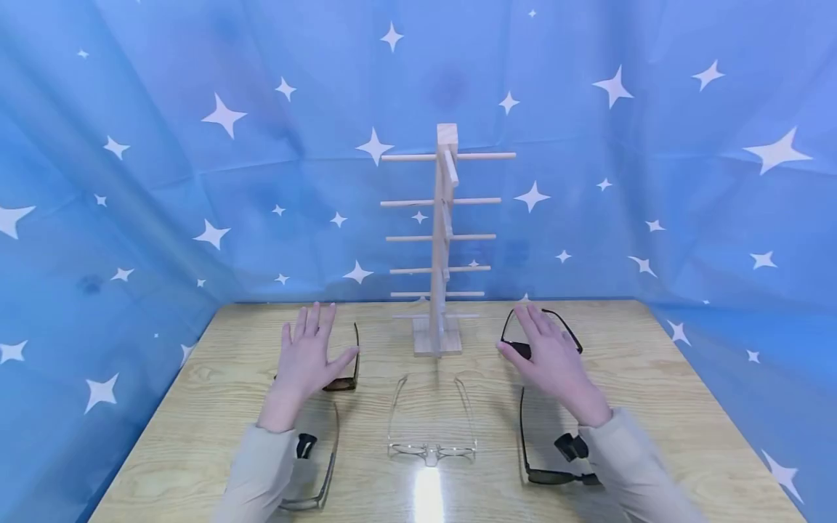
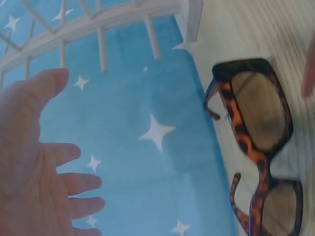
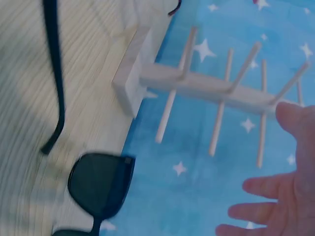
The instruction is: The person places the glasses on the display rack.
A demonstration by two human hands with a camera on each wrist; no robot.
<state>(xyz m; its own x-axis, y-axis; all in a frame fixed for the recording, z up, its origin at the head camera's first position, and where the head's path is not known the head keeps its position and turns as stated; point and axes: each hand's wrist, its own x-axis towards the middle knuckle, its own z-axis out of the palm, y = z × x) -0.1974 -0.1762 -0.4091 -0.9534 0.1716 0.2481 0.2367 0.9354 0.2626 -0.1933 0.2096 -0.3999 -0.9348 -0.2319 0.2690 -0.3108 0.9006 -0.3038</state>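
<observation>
My left hand (image 1: 306,367) is held with fingers straight and spread, partly hiding tortoiseshell sunglasses (image 1: 341,383). In the left wrist view those sunglasses (image 2: 241,125) lie apart from the hand (image 2: 29,162), which holds nothing. On the other side, my right hand (image 1: 554,363) also has its fingers extended, over black sunglasses (image 1: 519,349) at the back right. The right wrist view has dark-lensed sunglasses (image 3: 101,184) well clear of the hand (image 3: 290,191). Between the hands, a wooden peg stand (image 1: 439,232) rises upright, with no glasses on its pegs.
Clear-framed glasses (image 1: 431,452) lie at the front middle of the wooden table (image 1: 196,436). Dark-framed glasses (image 1: 327,468) lie by the left sleeve, black sunglasses (image 1: 551,476) by the right sleeve. A blue star-patterned cloth (image 1: 314,189) hangs behind.
</observation>
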